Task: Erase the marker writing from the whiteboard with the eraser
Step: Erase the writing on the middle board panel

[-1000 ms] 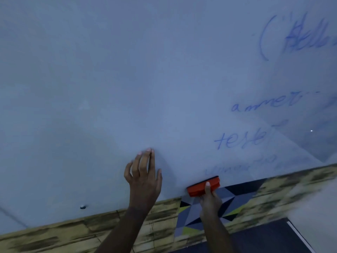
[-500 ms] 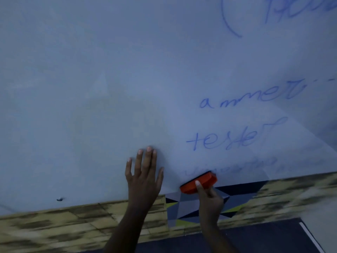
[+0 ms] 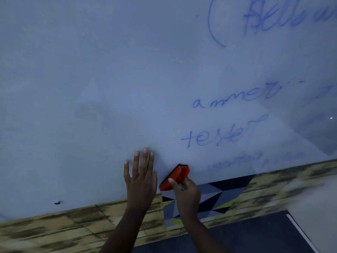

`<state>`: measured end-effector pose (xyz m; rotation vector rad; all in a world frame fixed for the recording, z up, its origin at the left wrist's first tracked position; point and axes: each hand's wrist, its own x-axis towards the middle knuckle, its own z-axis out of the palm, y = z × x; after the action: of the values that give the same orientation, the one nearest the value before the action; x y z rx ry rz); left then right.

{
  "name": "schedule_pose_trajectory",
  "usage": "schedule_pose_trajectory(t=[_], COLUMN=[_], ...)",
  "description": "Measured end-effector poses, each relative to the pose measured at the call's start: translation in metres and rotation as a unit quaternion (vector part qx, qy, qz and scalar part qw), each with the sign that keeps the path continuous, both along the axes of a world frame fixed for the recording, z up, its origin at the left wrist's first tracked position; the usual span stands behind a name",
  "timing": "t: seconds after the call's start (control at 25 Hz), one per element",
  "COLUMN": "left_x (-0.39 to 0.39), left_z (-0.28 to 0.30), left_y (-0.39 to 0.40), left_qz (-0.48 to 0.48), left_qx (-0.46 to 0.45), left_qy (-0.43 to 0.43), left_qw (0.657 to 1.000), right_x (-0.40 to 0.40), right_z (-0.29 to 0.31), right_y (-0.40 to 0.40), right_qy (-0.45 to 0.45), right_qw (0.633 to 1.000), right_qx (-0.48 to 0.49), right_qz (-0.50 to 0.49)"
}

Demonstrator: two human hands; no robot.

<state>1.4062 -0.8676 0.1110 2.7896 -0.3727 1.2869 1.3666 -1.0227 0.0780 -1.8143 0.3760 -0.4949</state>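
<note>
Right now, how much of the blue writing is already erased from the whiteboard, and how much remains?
Done: the left part of the pale whiteboard carries no writing, and the lowest line is only a faint smear. In hand: the right hand grips the orange block eraser against the board near its bottom edge; the left hand lies flat beside it. Left: the blue words above and the top-right scrawl.

Below the board we see a band of wall (image 3: pixel 54 229) covered in worn yellowish brick-pattern paper, with a panel (image 3: pixel 215 198) of grey, black and yellow triangles set into it. Lower right lies dark floor (image 3: pixel 246 240) crossed by a white line (image 3: pixel 300 232). The light is dim and bluish.
</note>
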Motion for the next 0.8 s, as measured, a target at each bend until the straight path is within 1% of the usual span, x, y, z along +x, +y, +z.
schedule_pose_trajectory(t=[0.08,0.2,0.28,0.36,0.48,0.52,0.56,0.6,0.64,0.68,0.72,0.8], left_x=[-0.004,-0.007,-0.010,-0.015,-0.015,-0.013,-0.011,-0.010,-0.009,-0.007,-0.005,-0.001], left_z=[0.001,0.010,0.018,0.025,0.040,0.046,0.051,0.055,0.058,0.059,0.059,0.054], left_y=[-0.008,-0.007,-0.003,0.001,0.013,0.016,0.016,0.014,0.011,0.006,0.002,-0.009], left_qz=[-0.009,-0.037,-0.063,-0.077,-0.082,-0.079,-0.075,-0.071,-0.066,-0.059,-0.051,-0.040], left_qx=[-0.029,-0.067,-0.087,-0.091,-0.074,-0.068,-0.064,-0.065,-0.071,-0.081,-0.091,-0.110], left_qy=[0.002,-0.009,-0.013,-0.010,-0.015,-0.023,-0.031,-0.039,-0.047,-0.055,-0.061,-0.061], left_qw=[1.000,0.997,0.994,0.993,0.994,0.994,0.995,0.995,0.994,0.993,0.993,0.991], right_x=[-0.001,0.007,0.009,0.013,0.020,0.022,0.024,0.024,0.022,0.020,0.018,0.015], right_z=[0.015,0.032,0.025,0.014,0.000,-0.003,-0.004,0.000,0.009,0.019,0.028,0.033], right_y=[-0.004,-0.031,-0.049,-0.059,-0.074,-0.079,-0.081,-0.078,-0.071,-0.059,-0.045,-0.025], right_qy=[-0.017,-0.035,-0.027,-0.014,0.049,0.061,0.071,0.074,0.065,0.036,-0.006,-0.083], right_qw=[0.998,0.988,0.974,0.940,0.879,0.861,0.855,0.874,0.905,0.940,0.965,0.987], right_qx=[0.064,0.134,0.188,0.296,0.439,0.472,0.477,0.440,0.372,0.274,0.184,0.052], right_qz=[-0.004,-0.065,-0.127,-0.171,-0.179,-0.182,-0.188,-0.193,-0.197,-0.200,-0.185,-0.129])
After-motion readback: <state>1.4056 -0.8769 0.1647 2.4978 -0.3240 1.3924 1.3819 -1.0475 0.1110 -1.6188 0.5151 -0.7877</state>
